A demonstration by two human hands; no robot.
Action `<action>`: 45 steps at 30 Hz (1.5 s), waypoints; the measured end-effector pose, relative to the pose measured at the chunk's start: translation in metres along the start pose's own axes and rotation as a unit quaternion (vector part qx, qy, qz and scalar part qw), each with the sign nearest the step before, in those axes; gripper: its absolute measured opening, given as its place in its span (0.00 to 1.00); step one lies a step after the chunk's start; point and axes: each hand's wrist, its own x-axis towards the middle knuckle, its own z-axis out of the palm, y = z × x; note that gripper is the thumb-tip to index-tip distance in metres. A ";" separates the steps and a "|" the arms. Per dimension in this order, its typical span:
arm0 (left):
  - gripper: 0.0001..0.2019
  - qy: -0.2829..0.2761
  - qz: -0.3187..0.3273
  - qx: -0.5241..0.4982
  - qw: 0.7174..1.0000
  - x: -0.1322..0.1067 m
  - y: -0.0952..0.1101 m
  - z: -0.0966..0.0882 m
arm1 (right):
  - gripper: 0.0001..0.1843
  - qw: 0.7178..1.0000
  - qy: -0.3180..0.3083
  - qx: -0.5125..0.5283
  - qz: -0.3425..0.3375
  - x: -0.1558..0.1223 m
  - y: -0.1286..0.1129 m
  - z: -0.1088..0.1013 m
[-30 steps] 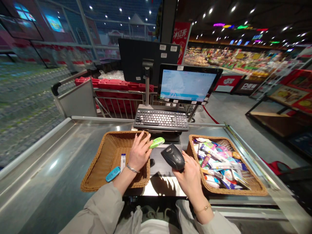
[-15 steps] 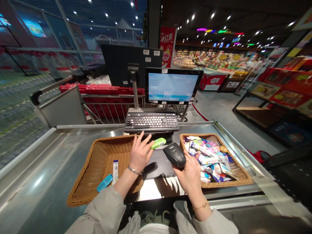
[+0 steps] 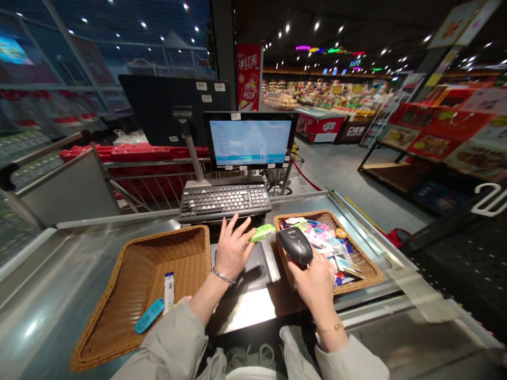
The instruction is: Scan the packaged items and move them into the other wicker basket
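A small bright green packet (image 3: pixel 263 233) is gripped at its left end by my left hand (image 3: pixel 231 253), between thumb and fingers, with a barcode-like patch facing up. My right hand (image 3: pixel 317 279) is wrapped round a black handheld barcode scanner (image 3: pixel 295 244), whose head is just right of the packet, apart from it. Behind the scanner, the right wicker basket (image 3: pixel 366 279) holds a heap of small colourful packages. In the left wicker basket (image 3: pixel 129 279) lie a blue oblong pack (image 3: pixel 149 316) and a slim white pack (image 3: pixel 169 290) with a dark end. My left sleeve hides part of that basket.
Beyond my hands are a black keyboard (image 3: pixel 225 200) and a lit monitor (image 3: pixel 250 141), with another screen's dark back (image 3: pixel 174 108) to the left. Both baskets stand on a metal counter (image 3: pixel 35 295). A shopping cart (image 3: pixel 150 182) is behind the counter, and product shelves (image 3: pixel 439 137) rise at right.
The view has turned to the right, so the baskets and monitor appear farther left. The scanner has shifted toward the right basket. Both hands keep their holds.
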 end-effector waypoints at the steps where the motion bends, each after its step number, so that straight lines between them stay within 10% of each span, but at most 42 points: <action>1: 0.13 -0.002 -0.001 -0.003 1.000 0.002 0.002 0.003 | 0.20 1.000 -0.002 -0.002 0.014 0.003 0.003 -0.002; 18: 0.14 -0.051 0.020 -0.053 0.997 0.046 0.037 0.071 | 0.27 0.982 0.003 -0.051 0.184 0.037 0.068 -0.034; 34: 0.20 -0.105 0.048 -0.076 0.990 0.073 0.091 0.139 | 0.34 0.977 0.025 -0.051 0.204 0.046 0.104 -0.040; 45: 0.17 -0.117 -0.007 -0.083 0.990 0.053 0.077 0.118 | 0.31 0.978 -0.010 -0.054 0.201 0.048 0.099 -0.035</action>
